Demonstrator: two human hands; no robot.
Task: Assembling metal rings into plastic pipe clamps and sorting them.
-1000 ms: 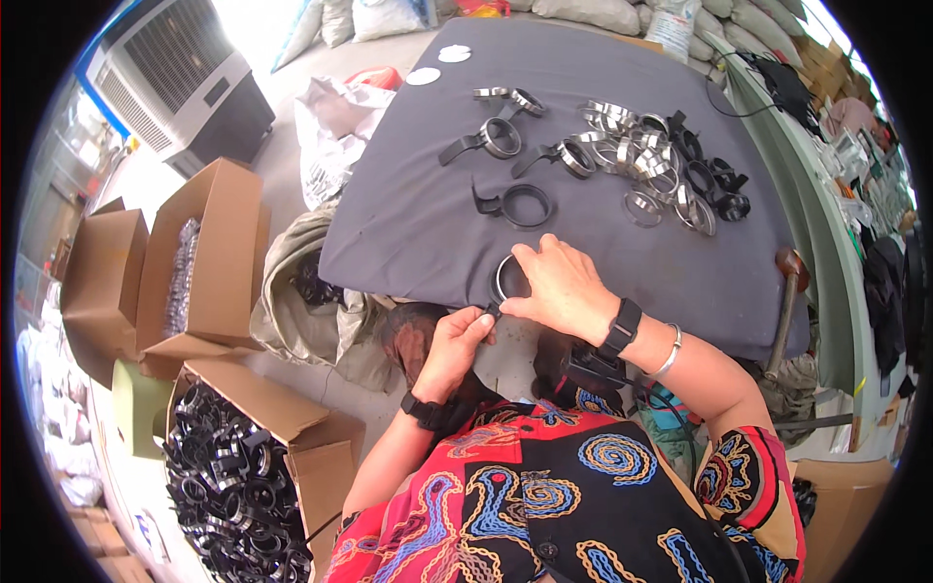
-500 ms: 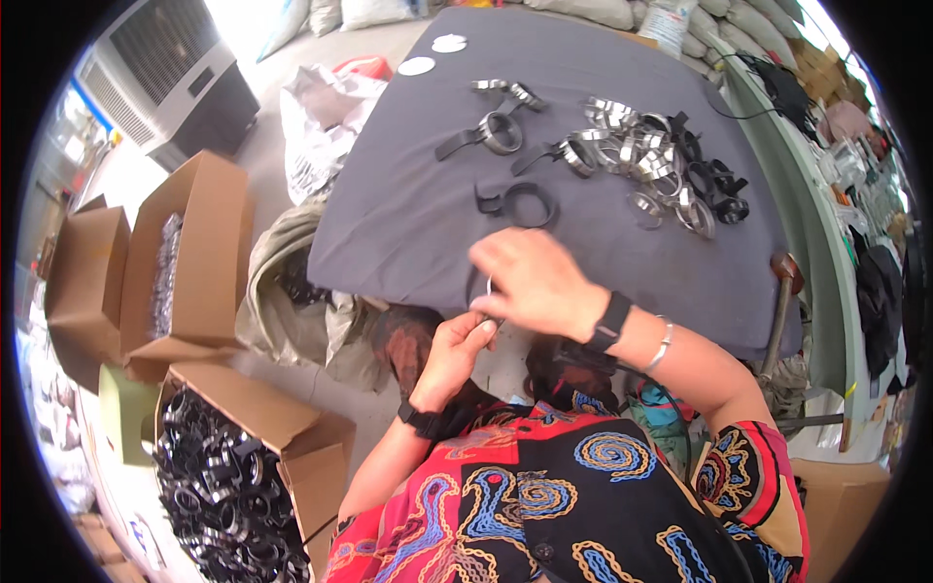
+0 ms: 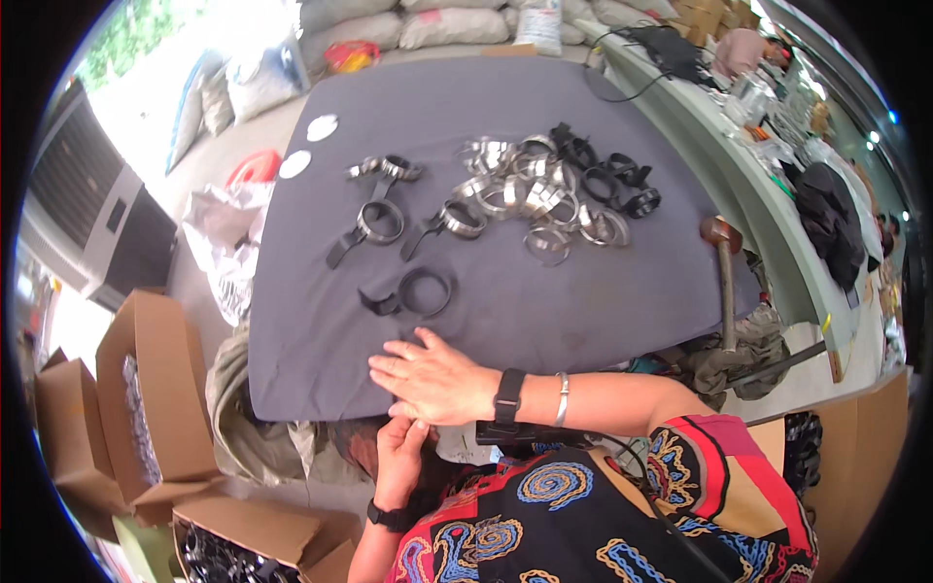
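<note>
My right hand [image 3: 432, 382] lies palm down at the near edge of the grey padded table [image 3: 535, 321], its fingers stretched and spread. Just below it, my left hand [image 3: 400, 452] is closed in a pinch; whatever it grips is hidden under the right hand. Beyond the fingers sits a black ring with a curved tab [image 3: 426, 293]. Farther back, metal rings with black tabs [image 3: 379, 222] lie on the left, one more [image 3: 463, 220] beside them. A heap of shiny metal rings [image 3: 544, 185] fills the middle, with black rings [image 3: 632, 185] at its right.
A hammer [image 3: 723, 262] stands at the right table edge. Two white discs [image 3: 294, 164] lie far left. Open cartons [image 3: 155, 389], one with black parts [image 3: 233, 559], stand at left. A green-grey bench [image 3: 709, 165] runs along the right; a person [image 3: 743, 56] is behind it.
My view has tilted up and turned right, so everything sits lower or farther left. My right hand has flattened out over the left one, covering the small part glimpsed between them before.
</note>
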